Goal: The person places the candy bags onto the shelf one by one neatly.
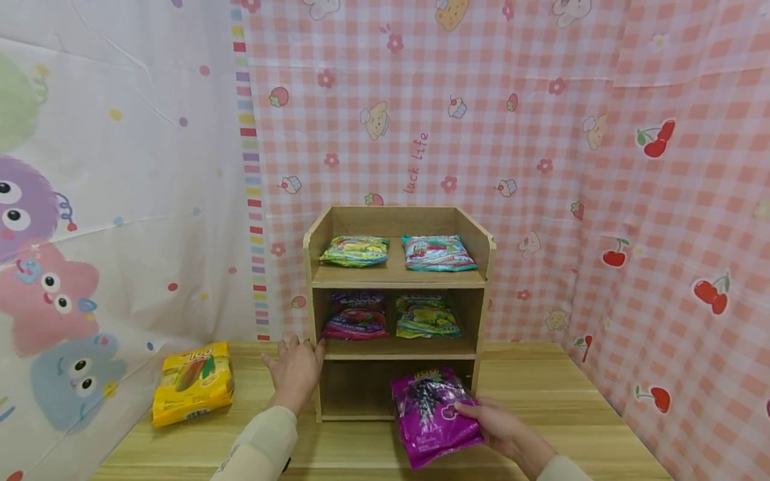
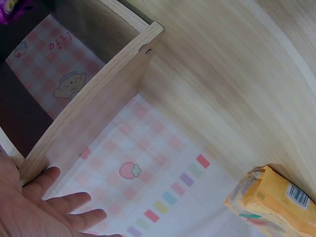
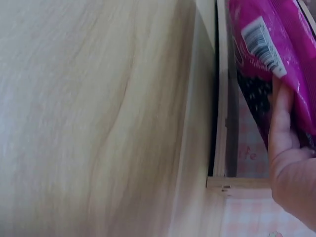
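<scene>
My right hand [image 1: 504, 427] grips a purple candy bag [image 1: 430, 417] by its right side, thumb on the front, before the lowest compartment of a small wooden shelf [image 1: 400, 284]. In the right wrist view the fingers [image 3: 281, 118] lie against the bag's back by a barcode. With fingers spread, my left hand [image 1: 296, 371] touches the shelf's left side panel; the left wrist view shows its fingers extended past the panel edge [image 2: 89, 98]. The middle compartment holds a purple-red bag [image 1: 357, 316] and a green-yellow bag [image 1: 427, 316].
On top of the shelf lie a yellow-green bag [image 1: 355, 251] and a teal-white bag [image 1: 438, 254]. A yellow bag with a mango picture [image 1: 194, 384] sits at the left of the wooden table [image 1: 541, 387]. Patterned cloths [image 1: 421, 100] hang behind and at both sides.
</scene>
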`<action>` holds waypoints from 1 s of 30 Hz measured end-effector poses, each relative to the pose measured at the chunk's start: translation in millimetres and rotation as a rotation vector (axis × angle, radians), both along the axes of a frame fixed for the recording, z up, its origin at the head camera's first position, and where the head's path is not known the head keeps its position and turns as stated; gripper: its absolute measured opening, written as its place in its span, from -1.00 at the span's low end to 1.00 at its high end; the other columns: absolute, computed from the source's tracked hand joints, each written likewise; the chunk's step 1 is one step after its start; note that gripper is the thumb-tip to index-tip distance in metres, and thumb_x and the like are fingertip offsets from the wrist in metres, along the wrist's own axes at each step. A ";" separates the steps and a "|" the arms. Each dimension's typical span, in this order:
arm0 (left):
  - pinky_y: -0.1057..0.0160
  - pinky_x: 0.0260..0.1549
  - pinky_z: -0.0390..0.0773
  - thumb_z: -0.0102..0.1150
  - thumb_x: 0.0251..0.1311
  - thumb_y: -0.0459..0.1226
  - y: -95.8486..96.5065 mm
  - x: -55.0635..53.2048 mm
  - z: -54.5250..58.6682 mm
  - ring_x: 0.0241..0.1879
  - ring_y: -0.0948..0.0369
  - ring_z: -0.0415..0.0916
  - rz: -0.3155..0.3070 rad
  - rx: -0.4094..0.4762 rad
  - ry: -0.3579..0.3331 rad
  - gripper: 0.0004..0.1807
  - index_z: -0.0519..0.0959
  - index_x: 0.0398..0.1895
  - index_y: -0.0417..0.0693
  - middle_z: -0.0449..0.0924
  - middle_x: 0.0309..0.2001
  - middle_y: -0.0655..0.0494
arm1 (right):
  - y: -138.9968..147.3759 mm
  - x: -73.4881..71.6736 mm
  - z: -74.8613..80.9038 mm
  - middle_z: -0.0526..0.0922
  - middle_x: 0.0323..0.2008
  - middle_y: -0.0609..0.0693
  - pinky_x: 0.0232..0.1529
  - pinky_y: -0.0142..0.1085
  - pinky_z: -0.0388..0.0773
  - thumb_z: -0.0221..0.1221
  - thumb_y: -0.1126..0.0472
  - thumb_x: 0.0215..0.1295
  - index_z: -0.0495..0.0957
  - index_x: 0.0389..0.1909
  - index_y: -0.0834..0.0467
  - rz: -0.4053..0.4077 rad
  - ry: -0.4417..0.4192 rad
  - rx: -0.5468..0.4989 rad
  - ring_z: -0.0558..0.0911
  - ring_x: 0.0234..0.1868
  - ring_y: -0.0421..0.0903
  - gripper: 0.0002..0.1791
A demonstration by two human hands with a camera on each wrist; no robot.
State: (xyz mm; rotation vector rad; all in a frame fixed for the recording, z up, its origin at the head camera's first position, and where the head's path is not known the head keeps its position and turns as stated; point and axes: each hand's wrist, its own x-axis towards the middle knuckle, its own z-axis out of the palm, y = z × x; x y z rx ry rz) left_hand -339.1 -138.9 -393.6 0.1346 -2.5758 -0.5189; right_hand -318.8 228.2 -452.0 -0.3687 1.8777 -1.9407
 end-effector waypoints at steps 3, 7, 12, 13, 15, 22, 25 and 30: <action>-0.58 0.11 0.00 -0.09 0.48 0.01 -0.1 0.2 -0.3 0.24 -0.36 0.26 0.003 -0.003 -0.007 -0.48 0.65 -0.15 -0.27 0.49 0.12 -0.34 | -6.6 -1.6 -2.3 0.69 -0.34 0.03 -0.23 -0.27 0.67 0.03 0.15 0.50 0.28 0.14 0.50 -0.046 -0.011 -0.032 0.70 -0.39 -0.16 -0.52; -0.58 0.12 -0.01 -0.10 0.48 0.02 0.3 0.5 0.4 0.24 -0.36 0.26 0.003 -0.001 -0.016 -0.49 0.65 -0.13 -0.26 0.49 0.12 -0.33 | -13.4 -5.9 -5.1 0.68 -0.38 0.01 -0.26 -0.31 0.67 -0.04 0.20 0.52 0.32 0.03 0.47 -0.125 -0.024 -0.056 0.70 -0.42 -0.18 -0.64; -0.58 0.13 -0.03 -0.10 0.49 0.02 0.8 1.1 1.9 0.26 -0.36 0.24 0.000 0.006 -0.021 -0.48 0.65 -0.14 -0.27 0.48 0.13 -0.33 | -21.8 -12.2 -5.8 0.67 -0.43 0.02 -0.27 -0.33 0.66 -0.07 0.18 0.55 0.28 0.06 0.51 -0.238 -0.052 -0.107 0.69 -0.44 -0.18 -0.59; -0.59 0.13 -0.04 -0.10 0.49 0.01 0.7 1.2 1.9 0.26 -0.36 0.23 0.000 0.007 -0.021 -0.48 0.65 -0.14 -0.27 0.47 0.14 -0.34 | -23.4 -12.7 -5.5 0.67 -0.43 0.02 -0.26 -0.32 0.66 -0.06 0.17 0.55 0.27 0.07 0.52 -0.254 -0.057 -0.115 0.69 -0.43 -0.18 -0.57; -0.59 0.13 -0.04 -0.10 0.49 0.01 0.6 1.5 1.8 0.26 -0.36 0.23 -0.001 0.007 -0.024 -0.48 0.65 -0.14 -0.27 0.47 0.15 -0.34 | -25.8 -12.8 -5.1 0.67 -0.43 0.02 -0.25 -0.33 0.66 -0.04 0.15 0.54 0.28 0.08 0.53 -0.268 -0.065 -0.113 0.69 -0.43 -0.18 -0.55; -0.59 0.13 -0.07 -0.10 0.49 0.01 0.5 1.7 1.3 0.26 -0.37 0.23 -0.007 0.018 -0.021 -0.49 0.65 -0.16 -0.26 0.48 0.13 -0.34 | -26.5 -8.7 -8.0 0.67 -0.41 0.02 -0.23 -0.34 0.65 0.02 0.22 0.47 0.39 -0.02 0.51 -0.304 -0.050 -0.053 0.67 -0.42 -0.19 -0.65; -0.59 0.14 -0.06 -0.09 0.49 0.00 0.4 1.4 0.8 0.27 -0.37 0.23 -0.005 0.015 -0.020 -0.49 0.65 -0.15 -0.27 0.48 0.14 -0.35 | -26.2 -6.6 -8.4 0.66 -0.39 0.05 -0.18 -0.30 0.66 0.04 0.24 0.46 0.36 -0.01 0.56 -0.315 -0.040 -0.046 0.68 -0.38 -0.16 -0.61; -0.59 0.12 -0.01 -0.08 0.48 0.00 0.2 0.5 0.4 0.24 -0.36 0.27 0.004 0.000 -0.009 -0.49 0.65 -0.12 -0.29 0.49 0.12 -0.34 | -25.2 -0.1 -4.3 0.63 -0.44 0.08 -0.23 -0.26 0.67 0.08 0.24 0.44 0.39 -0.08 0.62 -0.362 0.044 0.092 0.66 -0.42 -0.13 -0.59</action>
